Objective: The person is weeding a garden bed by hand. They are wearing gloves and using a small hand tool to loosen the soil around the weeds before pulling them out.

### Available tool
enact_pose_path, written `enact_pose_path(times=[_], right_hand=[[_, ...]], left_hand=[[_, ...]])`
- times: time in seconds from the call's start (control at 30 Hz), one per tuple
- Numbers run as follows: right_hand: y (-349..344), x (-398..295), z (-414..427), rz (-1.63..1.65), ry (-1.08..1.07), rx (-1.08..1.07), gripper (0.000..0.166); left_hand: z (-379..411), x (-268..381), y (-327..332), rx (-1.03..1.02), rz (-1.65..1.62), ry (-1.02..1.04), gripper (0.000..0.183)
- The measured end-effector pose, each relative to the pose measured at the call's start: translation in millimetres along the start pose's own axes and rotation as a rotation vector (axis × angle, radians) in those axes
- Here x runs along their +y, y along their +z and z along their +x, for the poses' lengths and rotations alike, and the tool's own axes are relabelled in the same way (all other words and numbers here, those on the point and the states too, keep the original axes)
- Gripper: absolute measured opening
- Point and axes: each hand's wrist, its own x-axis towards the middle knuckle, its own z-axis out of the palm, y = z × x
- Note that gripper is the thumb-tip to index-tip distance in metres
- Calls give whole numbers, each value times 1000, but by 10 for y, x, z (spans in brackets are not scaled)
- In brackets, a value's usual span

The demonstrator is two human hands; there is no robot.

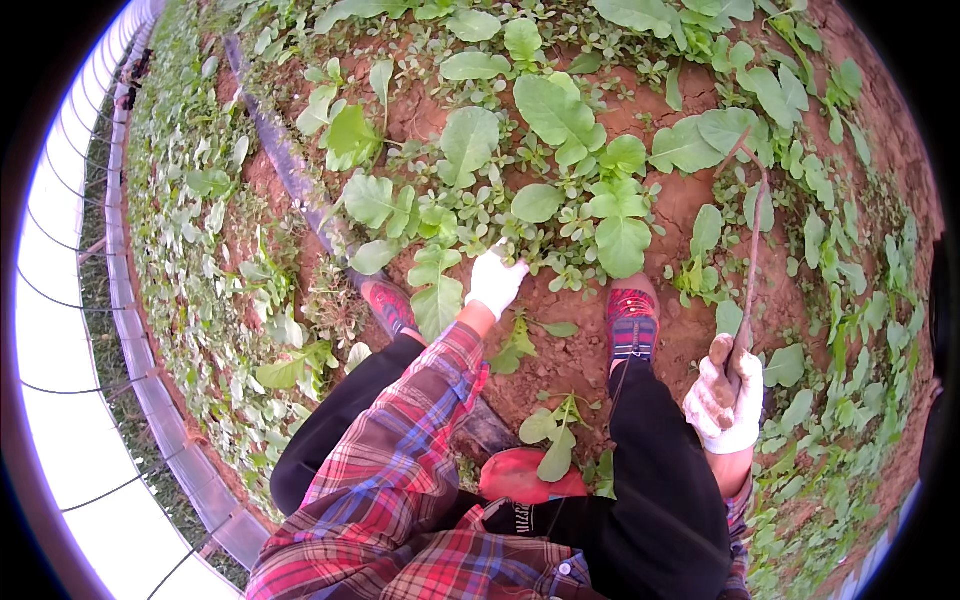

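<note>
My left hand (497, 281), in a white glove, reaches down to a patch of low small-leaved weeds (555, 259) between my feet. Its fingers are curled at the edge of the stems, and whether they hold any is hidden. In my right hand (726, 397), also gloved and soiled with earth, is a slender hand hoe (756, 247) with a long rusty neck. The hoe's bent tip points away from me, above broad-leaved green plants (686, 146). More leafy plants (555, 120) grow among the weeds ahead of me.
A dark hose or pipe (274, 139) runs along the ground past my left shoe (390, 306). My right shoe (634, 322) stands on bare reddish soil (562, 341). Something red (529, 474) lies beneath me. A plastic-sheeted greenhouse wall (67, 330) curves along the left.
</note>
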Motion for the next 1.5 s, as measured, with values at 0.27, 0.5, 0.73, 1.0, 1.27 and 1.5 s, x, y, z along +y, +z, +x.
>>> enact_pose_path(times=[0.27, 0.5, 0.73, 1.0, 1.27, 1.5], right_hand=[[104, -93, -81, -19, -56, 35, 22], [11, -21, 18, -16, 0, -19, 22], [-3, -32, -16, 9, 6, -35, 23], [41, -13, -1, 33, -4, 5, 23], [38, -43, 2, -23, 15, -123, 21], [27, -33, -2, -4, 10, -26, 21]], left_hand=[[157, 343, 479, -59, 783, 24, 41], [57, 1, 139, -68, 608, 39, 47], [36, 244, 85, 63, 336, -133, 39], [165, 73, 226, -19, 727, 244, 26], [141, 332, 35, -114, 997, 3, 18], [137, 139, 24, 163, 461, 353, 26]])
